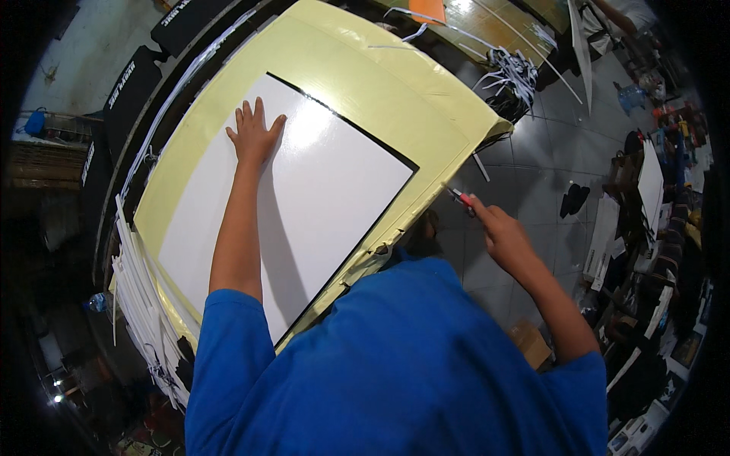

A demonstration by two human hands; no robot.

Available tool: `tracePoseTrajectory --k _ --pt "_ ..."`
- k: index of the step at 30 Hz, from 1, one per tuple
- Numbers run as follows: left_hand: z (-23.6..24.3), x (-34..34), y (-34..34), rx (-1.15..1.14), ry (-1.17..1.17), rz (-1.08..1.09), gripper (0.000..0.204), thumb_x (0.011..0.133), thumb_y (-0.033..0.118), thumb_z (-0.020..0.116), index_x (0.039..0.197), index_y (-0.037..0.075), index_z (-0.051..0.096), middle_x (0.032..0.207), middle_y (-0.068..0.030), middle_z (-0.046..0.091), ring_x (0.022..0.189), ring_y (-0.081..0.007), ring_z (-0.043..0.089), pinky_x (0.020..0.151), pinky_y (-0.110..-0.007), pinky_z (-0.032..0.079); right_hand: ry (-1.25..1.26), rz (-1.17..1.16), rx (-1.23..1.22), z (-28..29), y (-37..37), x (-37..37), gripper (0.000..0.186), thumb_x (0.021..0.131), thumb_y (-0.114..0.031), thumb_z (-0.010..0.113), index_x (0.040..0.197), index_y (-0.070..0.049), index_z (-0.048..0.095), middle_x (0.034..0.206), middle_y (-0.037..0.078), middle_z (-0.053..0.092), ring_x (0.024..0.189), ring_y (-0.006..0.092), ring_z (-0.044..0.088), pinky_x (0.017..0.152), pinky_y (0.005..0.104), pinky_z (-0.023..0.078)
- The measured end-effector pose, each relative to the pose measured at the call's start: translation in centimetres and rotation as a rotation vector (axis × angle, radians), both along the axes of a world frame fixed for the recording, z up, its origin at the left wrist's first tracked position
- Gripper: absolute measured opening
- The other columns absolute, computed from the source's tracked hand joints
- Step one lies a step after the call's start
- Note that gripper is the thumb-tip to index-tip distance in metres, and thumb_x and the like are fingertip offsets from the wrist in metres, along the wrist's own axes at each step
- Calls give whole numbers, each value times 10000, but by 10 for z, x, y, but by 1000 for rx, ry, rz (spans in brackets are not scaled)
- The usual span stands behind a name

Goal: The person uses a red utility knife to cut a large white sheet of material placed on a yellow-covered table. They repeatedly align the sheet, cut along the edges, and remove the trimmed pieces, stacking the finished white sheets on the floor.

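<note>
A large glossy white sheet (327, 175) with dark edges lies on a table under a pale yellow cover (365, 91). My left hand (255, 137) presses on the sheet toward its far left side, palm down and fingers spread. Out past the table's right edge, my right hand (498, 232) is closed around a slim red-handled utility knife (462, 199). The knife points up and left toward the table corner, apart from the sheet. Its blade is too small to make out clearly.
Long white strips (148, 304) hang at the table's left end. A tangle of cut strips (509, 76) sits beyond the far right corner, near an orange piece (427, 11). Black covered items (131, 87) line the far left. A cardboard box (530, 342) stands on the tiled floor.
</note>
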State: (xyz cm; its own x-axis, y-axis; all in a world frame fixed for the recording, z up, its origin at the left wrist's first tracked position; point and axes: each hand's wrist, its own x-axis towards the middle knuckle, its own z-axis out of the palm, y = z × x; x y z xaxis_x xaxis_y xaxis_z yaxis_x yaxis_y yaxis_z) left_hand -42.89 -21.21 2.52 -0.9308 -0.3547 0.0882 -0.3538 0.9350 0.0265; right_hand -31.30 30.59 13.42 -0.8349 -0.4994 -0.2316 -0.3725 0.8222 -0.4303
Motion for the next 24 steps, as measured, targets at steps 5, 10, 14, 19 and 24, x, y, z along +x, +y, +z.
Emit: tracePoseTrajectory --k 5,10,14,19,24 --pt "13 5 7 -244 121 -56 810 910 637 506 1538 156 335 1595 -161 290 1483 -338 237 1136 -670 153 216 -246 -498 -31 -20 -31 653 859 -159 698 1443 -60 425 1057 188 631 961 379 629 827 446 507" --pt "28 31 56 -101 351 -187 707 890 494 622 1452 98 457 1537 -209 365 1449 -383 281 1119 -675 187 75 -372 -403 -52 -95 -84 629 808 -249 777 1331 -37 498 1086 204 646 1002 361 642 854 427 513" --pt "26 97 113 170 236 -160 744 881 478 638 1481 101 411 1572 -226 276 1458 -417 244 1126 -666 201 90 -302 -151 -64 -113 -91 654 806 -261 783 1333 -58 454 1077 231 620 1011 412 628 852 472 510" --pt "19 137 136 189 25 -111 803 895 596 553 1531 151 347 1592 -228 238 1490 -401 166 1155 -655 91 162 -252 -186 -70 -108 -106 490 836 -172 721 1267 -44 527 1039 250 652 995 427 640 838 490 508" --pt "25 140 140 197 21 -95 812 895 627 522 1541 176 328 1609 -207 219 1500 -387 147 1173 -634 68 299 -223 -368 -34 -88 -157 383 872 -105 612 1254 -97 577 972 235 679 871 424 675 740 479 519"
